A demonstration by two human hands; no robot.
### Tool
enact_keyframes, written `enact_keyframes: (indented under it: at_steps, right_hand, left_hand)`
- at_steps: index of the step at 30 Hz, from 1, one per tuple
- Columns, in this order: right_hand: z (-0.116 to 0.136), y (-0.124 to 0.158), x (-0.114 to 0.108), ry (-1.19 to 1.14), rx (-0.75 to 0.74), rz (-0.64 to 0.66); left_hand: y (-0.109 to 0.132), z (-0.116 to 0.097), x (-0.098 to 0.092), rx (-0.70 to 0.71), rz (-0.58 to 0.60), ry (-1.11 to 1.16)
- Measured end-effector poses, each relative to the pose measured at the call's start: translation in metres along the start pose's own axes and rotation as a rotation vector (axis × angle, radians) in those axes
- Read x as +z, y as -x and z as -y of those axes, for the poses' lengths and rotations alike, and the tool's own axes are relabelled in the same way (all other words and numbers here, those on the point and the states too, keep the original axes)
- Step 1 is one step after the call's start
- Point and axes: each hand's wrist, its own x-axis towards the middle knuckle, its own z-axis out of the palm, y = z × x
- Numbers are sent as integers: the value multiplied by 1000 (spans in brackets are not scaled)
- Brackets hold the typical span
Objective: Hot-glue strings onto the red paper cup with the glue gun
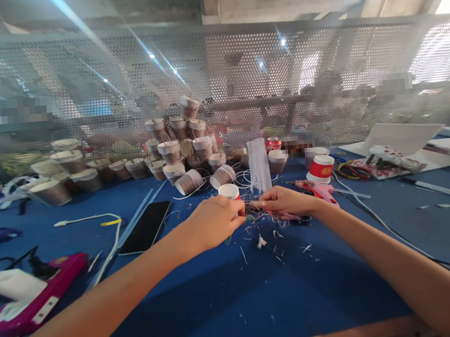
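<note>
My left hand (215, 218) is closed, its fingertips pinched together beside a red and white paper cup (229, 190). The hand covers most of that cup, and I cannot tell whether it grips it. Facing it from the right, my right hand (286, 201) has its thumb and forefinger pressed together close to my left fingertips. Whatever lies in either pinch is too small to make out. Thin scraps and fibres (258, 218) are scattered under the hands. A bundle of white strands (259, 163) stands just behind them.
Wrapped cups (169, 152) are stacked at the back. At left lie a black phone (146, 227) and a magenta power strip (55, 285). A pink glue gun (320, 189), a red-banded cup (321, 169) and a white cable (381, 223) are at right. A red can (273, 144) stands behind.
</note>
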Motion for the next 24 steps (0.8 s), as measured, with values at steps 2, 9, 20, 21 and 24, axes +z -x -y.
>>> enact_keyframes:
  at_steps: [2, 9, 20, 21, 24]
  right_hand:
    - [-9, -1, -12, -22, -19, -52]
    - [-6, 1, -13, 319, -177, -217]
    - [11, 3, 39, 352, -613, -217]
    - [9, 1, 41, 192, -530, -174]
    - [2, -5, 45, -168, -226, -23]
  left_hand:
    - [1, 2, -2, -23, 34, 41]
    - [1, 1, 6, 14, -25, -11]
    - [3, -7, 14, 75, -102, -149]
    - [3, -7, 14, 68, -100, -149]
    - [2, -7, 16, 44, -104, -176]
